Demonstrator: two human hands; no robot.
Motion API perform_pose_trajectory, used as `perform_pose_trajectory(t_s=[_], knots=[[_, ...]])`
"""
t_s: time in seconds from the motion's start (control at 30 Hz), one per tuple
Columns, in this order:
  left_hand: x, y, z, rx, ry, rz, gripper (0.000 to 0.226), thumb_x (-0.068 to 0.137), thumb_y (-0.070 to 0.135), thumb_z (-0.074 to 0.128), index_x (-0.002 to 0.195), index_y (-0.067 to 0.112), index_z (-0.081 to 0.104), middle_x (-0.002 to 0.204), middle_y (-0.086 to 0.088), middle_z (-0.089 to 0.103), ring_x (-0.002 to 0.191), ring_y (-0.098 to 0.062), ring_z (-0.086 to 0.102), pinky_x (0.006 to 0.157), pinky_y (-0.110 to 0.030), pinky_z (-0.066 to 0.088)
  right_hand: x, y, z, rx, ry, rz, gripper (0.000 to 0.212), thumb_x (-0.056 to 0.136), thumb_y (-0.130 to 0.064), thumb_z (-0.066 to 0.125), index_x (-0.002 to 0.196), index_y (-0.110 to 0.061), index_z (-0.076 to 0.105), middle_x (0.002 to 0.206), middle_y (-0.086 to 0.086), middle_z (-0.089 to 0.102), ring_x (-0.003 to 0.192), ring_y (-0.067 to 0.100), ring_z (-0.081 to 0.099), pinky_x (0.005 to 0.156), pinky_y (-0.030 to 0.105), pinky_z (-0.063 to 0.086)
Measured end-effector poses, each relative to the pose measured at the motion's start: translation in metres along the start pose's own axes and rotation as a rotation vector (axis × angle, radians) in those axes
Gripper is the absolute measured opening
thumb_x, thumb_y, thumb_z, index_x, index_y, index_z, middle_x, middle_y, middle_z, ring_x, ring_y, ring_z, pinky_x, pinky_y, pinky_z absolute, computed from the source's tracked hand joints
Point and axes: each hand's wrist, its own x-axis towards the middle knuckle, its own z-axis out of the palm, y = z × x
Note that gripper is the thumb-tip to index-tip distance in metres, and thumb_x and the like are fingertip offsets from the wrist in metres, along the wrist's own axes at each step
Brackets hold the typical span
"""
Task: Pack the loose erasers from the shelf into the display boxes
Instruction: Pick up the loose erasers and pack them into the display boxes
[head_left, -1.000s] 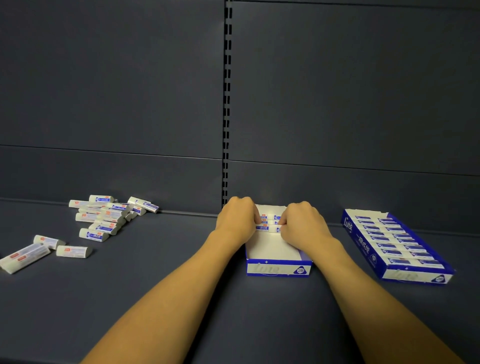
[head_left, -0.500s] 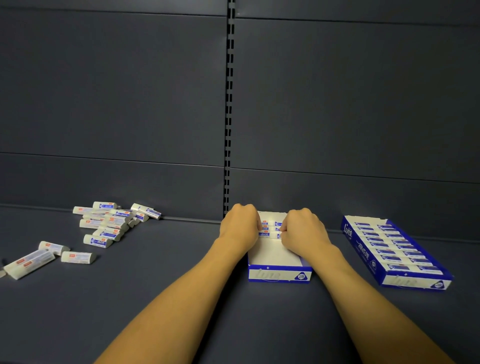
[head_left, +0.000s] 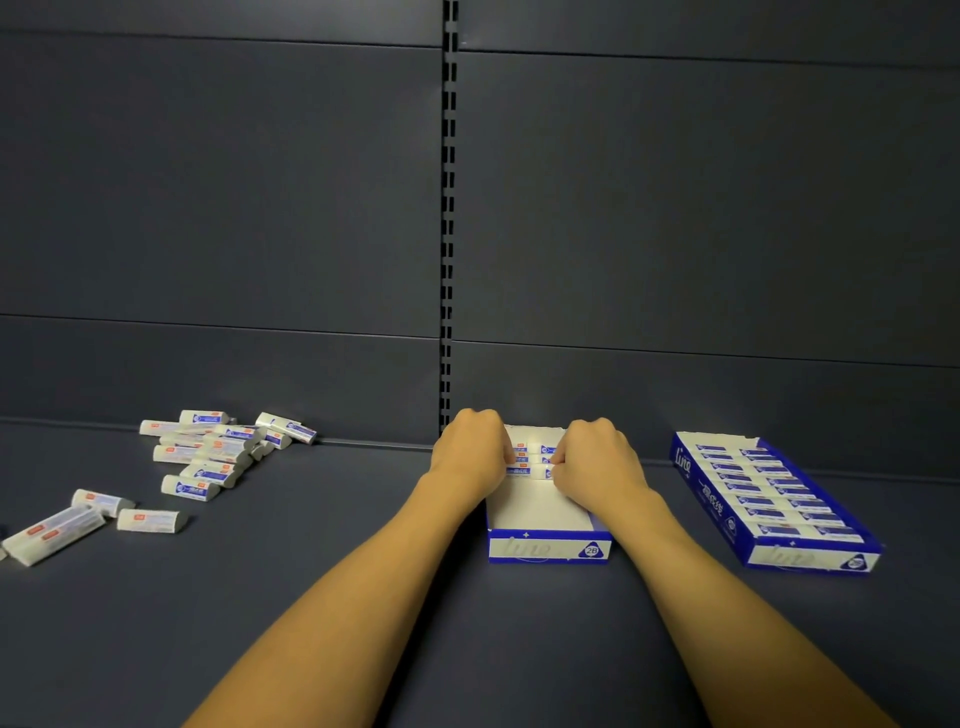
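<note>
Nearest, the half-filled box (head_left: 540, 512) holds three erasers (head_left: 532, 460); left hand (head_left: 467, 449) and right hand (head_left: 595, 462), fingers curled, press them rearward. Loose erasers (head_left: 208, 452) lie left: light, firm, probably best pinched at long sides.

Both hands in centre display box (head_left: 548, 543) — left hand (head_left: 467, 449) and right hand (head_left: 595, 462) curled, fingertips on erasers in box (head_left: 530, 460) at its far end. Loose erasers (head_left: 218, 449) at 9 o'clock; full display box (head_left: 769, 499) at 3 o'clock.
</note>
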Motion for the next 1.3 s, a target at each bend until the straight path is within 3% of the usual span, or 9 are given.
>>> perform_pose_trajectory(t_s=[0.23,0.33,0.47,0.63,0.83,0.97,1.1,1.3], knots=[[-0.007,-0.006,-0.007,-0.092,-0.003,0.048,0.014,0.092,0.013,0.069,0.101,0.016,0.08,0.116,-0.004,0.067,0.102,-0.02,0.063,0.087,-0.032,0.055,-0.002,-0.002,-0.006,-0.034,-0.049,-0.061,0.024,0.088,-0.029,0.072,0.107,-0.016,0.068,0.104,0.003,0.068,0.087,0.019,0.066,0.075,0.029,0.058],[-0.011,-0.009,-0.017,-0.184,0.108,0.011,0.02,0.093,0.01,0.066,0.107,0.019,0.077,0.114,-0.002,0.054,0.101,-0.017,0.057,0.088,-0.027,0.049,-0.005,-0.004,-0.013,-0.086,-0.055,-0.136,0.02,0.088,-0.023,0.07,0.105,-0.014,0.067,0.107,0.004,0.063,0.089,0.02,0.064,0.077,0.032,0.058],[-0.012,-0.015,-0.044,-0.183,0.187,-0.02,0.024,0.094,0.009,0.061,0.109,0.019,0.076,0.107,0.001,0.052,0.097,-0.015,0.056,0.09,-0.025,0.046,-0.006,-0.007,-0.03,-0.02,-0.034,-0.19,0.021,0.09,-0.018,0.067,0.11,-0.014,0.069,0.113,0.002,0.058,0.095,0.02,0.062,0.077,0.031,0.056],[-0.023,-0.033,-0.079,0.011,0.049,-0.074,0.035,0.086,0.005,0.053,0.109,0.016,0.077,0.117,-0.008,0.07,0.109,-0.028,0.065,0.091,-0.033,0.053,-0.002,-0.012,-0.058,0.091,-0.04,-0.179,0.02,0.087,-0.014,0.065,0.105,-0.018,0.071,0.106,0.0,0.065,0.089,0.018,0.063,0.076,0.033,0.058],[-0.056,-0.051,-0.118,0.205,-0.022,-0.178,0.036,0.09,0.013,0.053,0.118,0.022,0.073,0.123,-0.008,0.066,0.107,-0.03,0.064,0.092,-0.042,0.056,-0.012,-0.03,-0.077,0.057,-0.177,-0.235,0.021,0.087,-0.019,0.066,0.107,-0.013,0.069,0.102,0.006,0.068,0.089,0.023,0.066,0.077,0.035,0.059],[-0.081,-0.053,-0.134,0.331,-0.021,-0.229,0.029,0.091,0.019,0.053,0.111,0.019,0.073,0.115,-0.009,0.067,0.096,-0.032,0.065,0.085,-0.04,0.057,-0.024,-0.045,-0.08,0.026,-0.232,-0.247,0.023,0.084,-0.013,0.063,0.106,-0.008,0.066,0.097,0.009,0.065,0.085,0.025,0.065,0.077,0.037,0.059],[-0.109,-0.056,-0.148,0.394,-0.002,-0.279,0.026,0.09,0.027,0.053,0.105,0.018,0.073,0.108,-0.008,0.067,0.088,-0.031,0.065,0.08,-0.039,0.057,-0.04,-0.066,-0.084,-0.001,-0.225,-0.29,0.002,0.084,-0.011,0.06,0.084,-0.01,0.058,0.077,0.005,0.052,0.072,0.025,0.054,0.059,0.03,0.044],[-0.147,-0.07,-0.169,0.474,0.004,-0.35,0.028,0.088,0.033,0.055,0.103,0.017,0.073,0.104,-0.006,0.066,0.09,-0.031,0.065,0.075,-0.035,0.054,-0.058,-0.103,-0.089,-0.033,-0.219,-0.36,0.006,0.083,-0.013,0.058,0.088,-0.011,0.059,0.087,0.006,0.057,0.077,0.026,0.056,0.063,0.031,0.045]])
